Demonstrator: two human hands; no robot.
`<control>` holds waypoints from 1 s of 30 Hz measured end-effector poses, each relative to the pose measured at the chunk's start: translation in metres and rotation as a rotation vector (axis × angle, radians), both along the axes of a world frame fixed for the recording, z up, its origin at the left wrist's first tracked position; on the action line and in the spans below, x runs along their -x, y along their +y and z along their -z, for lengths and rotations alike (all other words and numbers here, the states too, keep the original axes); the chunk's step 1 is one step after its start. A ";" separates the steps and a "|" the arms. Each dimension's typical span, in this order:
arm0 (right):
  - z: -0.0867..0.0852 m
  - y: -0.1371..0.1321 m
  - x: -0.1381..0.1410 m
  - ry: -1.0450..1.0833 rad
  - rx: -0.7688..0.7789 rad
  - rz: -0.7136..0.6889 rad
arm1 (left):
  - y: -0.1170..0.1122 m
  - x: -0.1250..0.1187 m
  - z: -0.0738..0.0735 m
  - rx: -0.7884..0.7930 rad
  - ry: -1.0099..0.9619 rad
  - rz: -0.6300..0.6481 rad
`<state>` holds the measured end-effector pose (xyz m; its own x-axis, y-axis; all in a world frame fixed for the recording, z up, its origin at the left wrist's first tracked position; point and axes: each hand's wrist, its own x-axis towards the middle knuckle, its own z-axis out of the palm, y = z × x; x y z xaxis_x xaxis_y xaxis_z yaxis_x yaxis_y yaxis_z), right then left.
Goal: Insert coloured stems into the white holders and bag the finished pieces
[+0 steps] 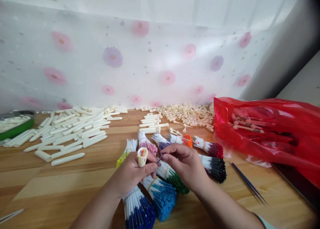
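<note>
Head view: cream pen barrel [142, 161] in the left grip [133, 171], above the refill bundles [161, 196].
Left grip wrapped around barrel; right grip [183, 164] pinched on blue refill [159, 160]. Barrel: probably light, stiff; hold mid-body. Refill: likely slick, bendable; hold near one end.

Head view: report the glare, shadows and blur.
In the head view, pale glare washes the upper part of the flowered sheet; the red bag has shiny highlights; shadow darkens the gap between the navy bundle and light blue bundle; the dark stick in the right hand looks slightly soft.
</note>
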<state>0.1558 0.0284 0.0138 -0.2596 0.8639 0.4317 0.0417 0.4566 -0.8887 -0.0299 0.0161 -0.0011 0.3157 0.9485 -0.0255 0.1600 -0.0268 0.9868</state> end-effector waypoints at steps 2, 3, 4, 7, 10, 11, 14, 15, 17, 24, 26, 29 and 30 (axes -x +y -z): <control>-0.012 -0.011 -0.010 -0.077 -0.242 0.097 | 0.002 -0.001 0.000 -0.109 0.054 -0.065; -0.018 -0.019 -0.017 -0.082 -0.364 0.126 | 0.002 -0.001 -0.001 -0.192 0.081 -0.110; -0.025 -0.027 -0.025 -0.052 -0.458 0.136 | 0.003 -0.002 -0.002 -0.284 0.111 -0.154; -0.039 -0.051 -0.046 -0.002 -0.550 0.186 | 0.003 -0.002 -0.004 -0.510 0.186 -0.205; -0.042 -0.063 -0.052 -0.051 -0.579 0.128 | 0.002 -0.003 -0.002 -0.606 0.182 -0.155; -0.042 -0.065 -0.050 -0.082 -0.592 0.100 | 0.002 -0.004 -0.001 -0.618 0.175 -0.138; -0.044 -0.064 -0.042 -0.206 -0.609 0.055 | 0.002 -0.006 -0.001 -0.614 0.173 -0.099; -0.045 -0.064 -0.040 -0.245 -0.611 0.057 | 0.002 -0.006 -0.001 -0.612 0.175 -0.087; -0.048 -0.062 -0.035 -0.297 -0.601 0.080 | 0.001 -0.007 -0.002 -0.601 0.181 -0.068; -0.045 -0.055 -0.022 -0.257 -0.697 0.117 | -0.002 -0.009 -0.003 -0.560 0.211 -0.048; -0.042 -0.051 -0.018 -0.248 -0.733 0.135 | -0.002 -0.010 -0.003 -0.581 0.214 -0.041; -0.035 -0.043 -0.011 -0.234 -0.788 0.132 | -0.002 -0.009 -0.003 -0.644 0.215 -0.038; -0.032 -0.040 -0.009 -0.225 -0.778 0.134 | -0.003 -0.009 -0.003 -0.664 0.219 -0.040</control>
<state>0.1649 -0.0112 0.0457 -0.3270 0.3687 0.8701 0.2791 0.9174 -0.2838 -0.0213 0.0131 0.0019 0.3340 0.7964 0.5042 0.3670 -0.6026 0.7086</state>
